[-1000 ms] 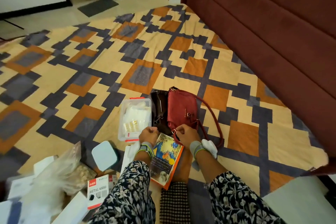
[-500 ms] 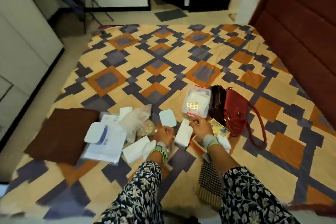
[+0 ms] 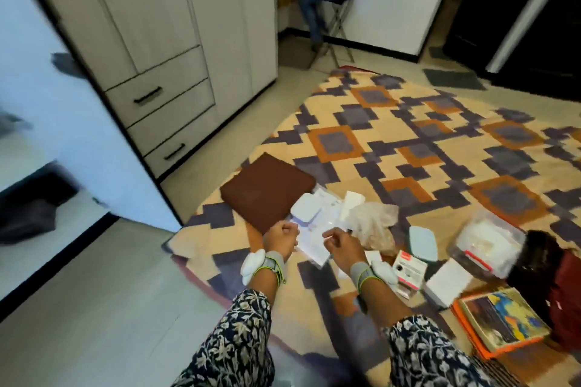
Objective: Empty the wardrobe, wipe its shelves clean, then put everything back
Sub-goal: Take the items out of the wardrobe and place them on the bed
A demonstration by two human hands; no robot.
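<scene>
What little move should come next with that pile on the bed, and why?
Probably lower onto the white papers and lift them: the left grip and right grip hover curled just above them, apparently holding nothing large.

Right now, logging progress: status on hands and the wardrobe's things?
Left hand fisted, nothing seen in it. Right hand curled above papers, grip unclear. Book, white box, red bag out on rug.
</scene>
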